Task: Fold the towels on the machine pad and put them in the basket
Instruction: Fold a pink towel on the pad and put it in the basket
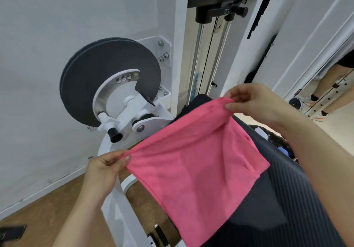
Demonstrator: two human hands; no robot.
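Pink towel held spread above the machine pad, a top corner pinched in each hand.
Left hand gripped the corner off the pad's left edge, right hand the far corner; folding looked barely started, basket out of view.

Pink towel, thin and soft, spread open and held up by its two upper corners. Top edge sags slightly between the corners, with light creases running down the right side. Lower part drapes over the dark ribbed machine pad, bottom corner hanging past the pad's left edge. No basket identifiable.
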